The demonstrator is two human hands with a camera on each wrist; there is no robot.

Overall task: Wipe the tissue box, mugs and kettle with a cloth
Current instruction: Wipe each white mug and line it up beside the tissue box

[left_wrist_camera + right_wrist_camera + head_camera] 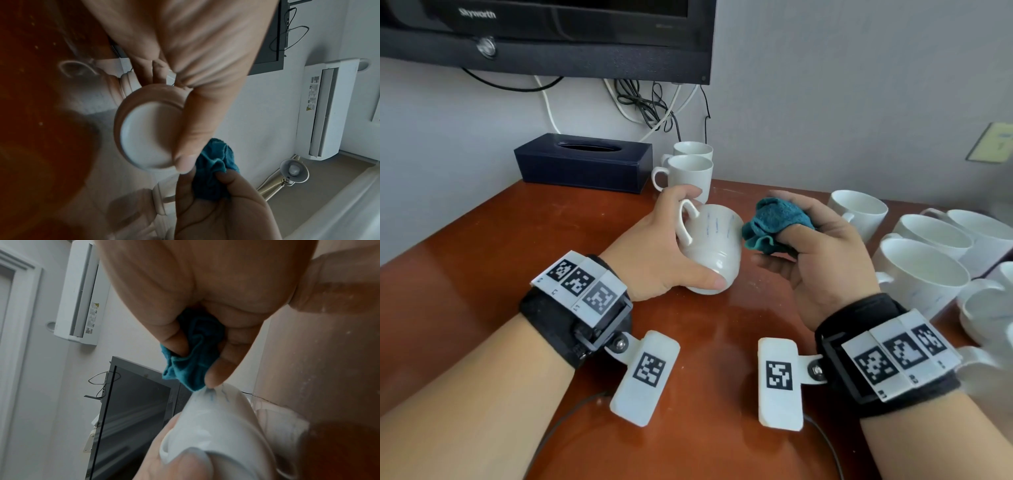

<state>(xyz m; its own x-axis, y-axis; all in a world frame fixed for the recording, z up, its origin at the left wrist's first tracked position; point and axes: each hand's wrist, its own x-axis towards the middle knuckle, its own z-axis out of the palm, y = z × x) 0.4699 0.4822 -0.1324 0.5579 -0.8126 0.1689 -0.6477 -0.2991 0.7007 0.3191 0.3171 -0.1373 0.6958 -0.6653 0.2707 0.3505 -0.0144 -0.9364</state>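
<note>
My left hand (671, 250) grips a white mug (714, 246) tilted on its side above the brown table (482, 274), thumb on its base rim. The mug's round base (144, 138) faces the left wrist view. My right hand (818, 246) holds a bunched teal cloth (774, 222) against the mug's side near the rim. In the right wrist view the cloth (191, 356) is pinched between fingers and thumb, touching the mug (216, 418). A dark blue tissue box (582, 161) stands at the back by the wall. No kettle is in view.
Two white mugs (688, 171) stand right of the tissue box. Several more white mugs (921, 270) crowd the table's right side. A television (544, 34) hangs above, with cables (650, 106) dangling behind the box. Wrist-camera cables run over the table's near edge.
</note>
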